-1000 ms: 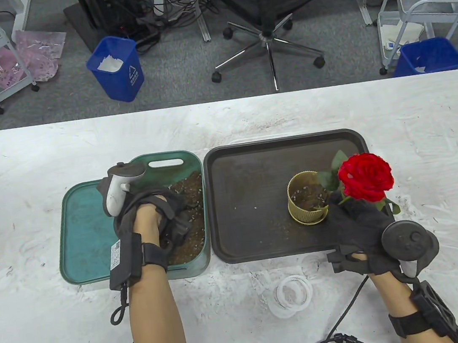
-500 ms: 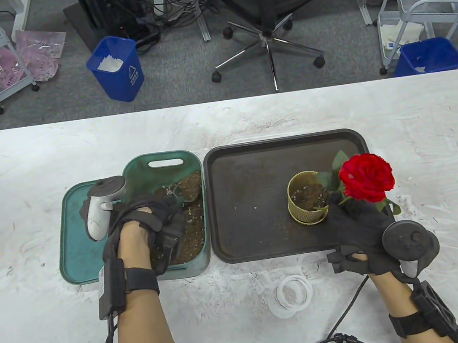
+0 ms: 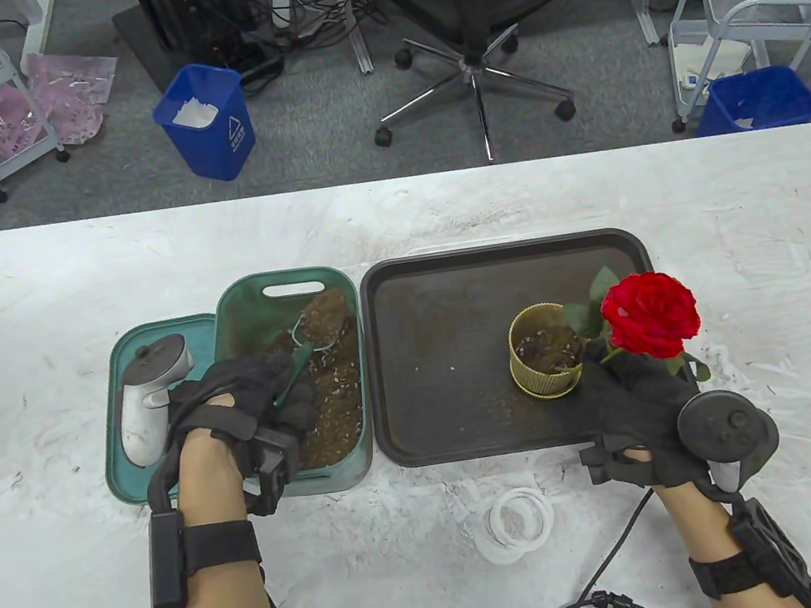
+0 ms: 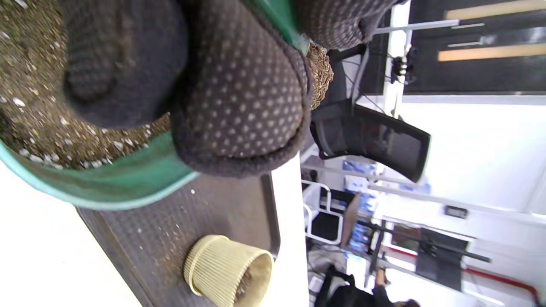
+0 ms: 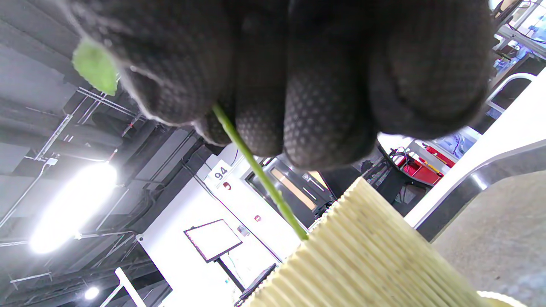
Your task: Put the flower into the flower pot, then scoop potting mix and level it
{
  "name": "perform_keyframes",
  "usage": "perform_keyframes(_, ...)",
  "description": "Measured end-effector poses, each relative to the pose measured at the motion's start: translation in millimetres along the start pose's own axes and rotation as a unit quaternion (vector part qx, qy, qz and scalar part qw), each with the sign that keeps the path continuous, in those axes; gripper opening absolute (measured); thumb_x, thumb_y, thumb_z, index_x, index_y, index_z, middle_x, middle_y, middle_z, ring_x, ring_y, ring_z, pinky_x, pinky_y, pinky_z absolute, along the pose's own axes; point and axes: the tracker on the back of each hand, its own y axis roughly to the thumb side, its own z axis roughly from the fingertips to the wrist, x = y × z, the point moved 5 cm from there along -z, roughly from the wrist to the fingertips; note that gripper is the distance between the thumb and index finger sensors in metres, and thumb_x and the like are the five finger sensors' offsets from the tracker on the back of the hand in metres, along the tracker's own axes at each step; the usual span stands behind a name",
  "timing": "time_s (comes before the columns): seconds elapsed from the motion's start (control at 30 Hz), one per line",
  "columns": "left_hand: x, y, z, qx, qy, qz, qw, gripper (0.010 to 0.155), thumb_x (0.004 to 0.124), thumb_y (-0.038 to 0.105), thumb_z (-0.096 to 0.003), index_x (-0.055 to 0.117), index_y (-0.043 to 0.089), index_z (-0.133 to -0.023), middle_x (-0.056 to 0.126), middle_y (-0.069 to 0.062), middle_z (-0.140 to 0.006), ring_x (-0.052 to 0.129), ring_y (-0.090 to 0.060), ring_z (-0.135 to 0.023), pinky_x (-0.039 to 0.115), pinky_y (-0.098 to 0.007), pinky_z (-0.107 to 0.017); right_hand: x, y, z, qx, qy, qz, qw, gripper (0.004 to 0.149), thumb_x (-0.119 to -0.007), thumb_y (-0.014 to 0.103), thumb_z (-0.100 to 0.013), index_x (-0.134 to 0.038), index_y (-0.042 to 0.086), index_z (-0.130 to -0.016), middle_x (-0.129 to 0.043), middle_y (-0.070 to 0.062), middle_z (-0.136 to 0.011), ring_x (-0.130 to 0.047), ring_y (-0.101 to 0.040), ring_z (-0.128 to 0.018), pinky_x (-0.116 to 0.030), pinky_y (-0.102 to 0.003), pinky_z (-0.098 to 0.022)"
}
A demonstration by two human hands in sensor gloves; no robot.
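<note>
- Red artificial rose (image 3: 649, 315) on a thin green stem (image 5: 259, 172): the right hand (image 3: 634, 404) pinches that stem in curled fingertips (image 5: 324, 123), and the stem's foot runs down into the ribbed pale-yellow flower pot (image 3: 545, 360); the bloom leans out at about 3 o'clock of the pot.
- The pot stands upright on the dark brown rectangular tray (image 3: 466, 416), toward the tray's 4 o'clock part, with some potting mix inside.
- Left hand (image 3: 239, 410): its fingers are curled round the handle of a small green scoop (image 3: 306, 348), whose bowl carries a heap of brown potting mix (image 3: 326, 315) and points toward 1 o'clock.
- The scoop is over the green plastic tub (image 3: 242, 319) of potting mix, which sits just at 9 o'clock of the tray, touching or nearly so.
- A flat green lid (image 3: 134, 463) lies against the tub's 9 o'clock side.
- Clear plastic rings (image 3: 515, 522) lie on the white table (image 3: 35, 296) at 6 o'clock of the tray.
</note>
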Motion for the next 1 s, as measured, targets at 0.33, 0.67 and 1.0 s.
perform_keyframes(0.33, 66, 14, -11, 0.062, -0.091, -0.022, 0.994, 0.056, 0.066, 0.040, -0.0469, 0.067, 0.006, -0.091, 0.094, -0.001, -0.068, 0.113, -0.010, -0.028, 0.099, -0.028, -0.026, 1, 0, 0, -0.001, -0.001, 0.000, 1.000, 0.037, -0.088, 0.031, -0.035, -0.092, 0.018, -0.069, -0.102, -0.013, -0.063, -0.105, -0.034, -0.038, -0.093, -0.050, -0.027)
perform_keyframes(0.67, 166, 12, -43, 0.098, -0.157, -0.044, 0.982, 0.056, 0.067, 0.042, -0.0484, 0.066, 0.006, -0.092, 0.094, -0.001, -0.068, 0.114, -0.008, -0.029, 0.099, -0.027, -0.026, 1, -1, 0, -0.001, -0.002, 0.003, 1.000, 0.037, -0.087, 0.031, -0.035, -0.092, 0.018, -0.069, -0.102, -0.013, -0.063, -0.105, -0.034, -0.038, -0.093, -0.050, -0.027)
perform_keyframes(1.0, 205, -13, -76, 0.092, -0.104, -0.113, 0.984, 0.057, 0.067, 0.043, -0.0490, 0.066, 0.005, -0.091, 0.094, -0.001, -0.068, 0.114, -0.008, -0.029, 0.100, -0.026, -0.026, 1, 0, 0, 0.001, -0.002, 0.006, 1.000, 0.037, -0.087, 0.031, -0.035, -0.091, 0.018, -0.069, -0.102, -0.013, -0.063, -0.105, -0.034, -0.038, -0.093, -0.050, -0.026)
